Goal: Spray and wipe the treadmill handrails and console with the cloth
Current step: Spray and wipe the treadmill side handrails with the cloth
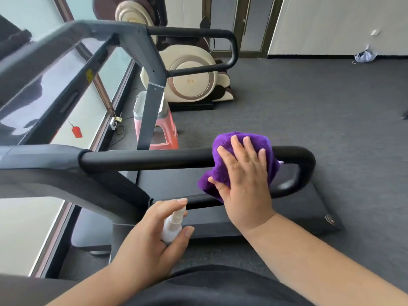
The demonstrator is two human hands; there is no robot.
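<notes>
Left hand (pixel 152 235) grips spray bottle (pixel 173 226) — right hand's (pixel 244 173) flat grip presses cloth (pixel 238 151) on handrail (pixel 143 160).

Both forearms (pixel 309 250) are bare from wrist to the frame's lower edge, with no sleeve, watch or bracelet in sight. The right hand (pixel 245 173) wears a thin ring on one finger. A dark, plain garment (pixel 209 286) fills the bottom centre of the frame.
</notes>
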